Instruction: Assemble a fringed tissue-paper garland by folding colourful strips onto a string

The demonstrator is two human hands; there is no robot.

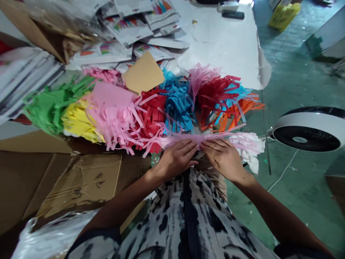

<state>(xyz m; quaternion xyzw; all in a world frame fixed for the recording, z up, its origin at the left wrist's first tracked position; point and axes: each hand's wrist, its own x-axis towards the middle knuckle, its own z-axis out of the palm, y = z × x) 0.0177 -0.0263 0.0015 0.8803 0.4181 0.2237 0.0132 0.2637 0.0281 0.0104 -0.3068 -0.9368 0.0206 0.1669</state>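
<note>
A pink tissue-paper tassel (172, 139) is stretched sideways in front of my body, its cut strips fanning out at both ends. My left hand (176, 158) pinches its middle from the left, and my right hand (223, 156) closes on it just to the right. Both thumbs are partly hidden, and the fingertips nearly meet. White fringed paper (249, 147) hangs beyond my right hand. Behind the hands lie bundles of fringed paper: blue (179, 104), red (152, 111), light pink (114, 118), yellow (79, 120), green (51, 108) and orange (238, 111).
Printed packets (126, 28) are heaped at the back of the white table (221, 43). A tan card (144, 73) rests on the bundles. Cardboard boxes (88, 180) stand at lower left. A round fan (307, 129) is on the right, its cable (283, 172) crossing the green floor.
</note>
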